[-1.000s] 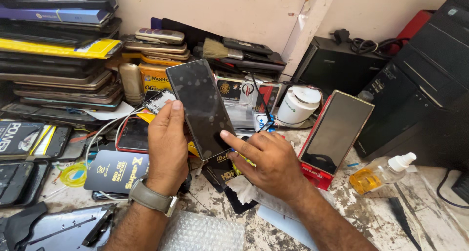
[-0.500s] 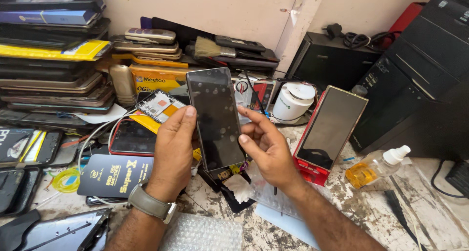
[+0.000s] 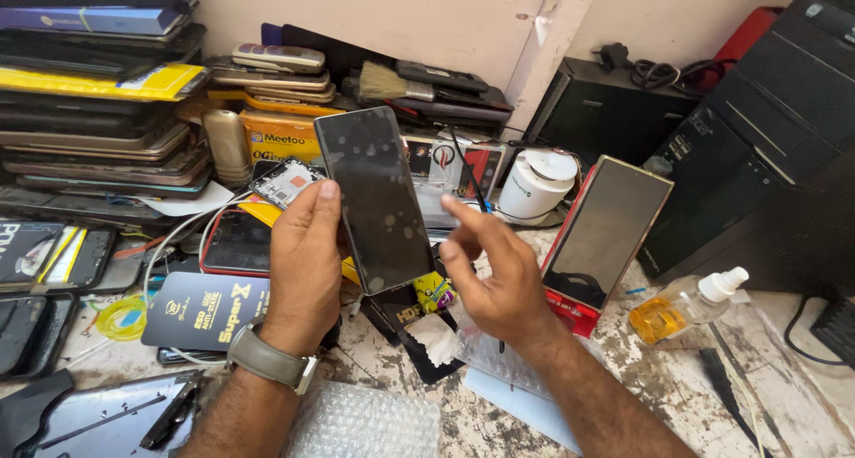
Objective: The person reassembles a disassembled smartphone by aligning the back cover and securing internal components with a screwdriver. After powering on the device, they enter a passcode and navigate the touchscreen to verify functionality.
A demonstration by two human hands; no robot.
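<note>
Nearest you, bubble wrap [image 3: 365, 422] lies on the stained bench [image 3: 712, 404]. Just beyond, your left hand [image 3: 305, 262] pinches a dark phone screen [image 3: 376, 198] by its left edge, thumb on the glass, holding it upright above the clutter. Your right hand [image 3: 494, 275] hovers just right of the screen, fingers loosely spread, gripping nothing and not touching the glass. Right of that hand a gold-edged phone [image 3: 607, 231] leans, with a spray bottle [image 3: 686, 299] beside it. Farther back sit a white jar [image 3: 537, 184] and, far left, stacked phones [image 3: 98, 93].
</note>
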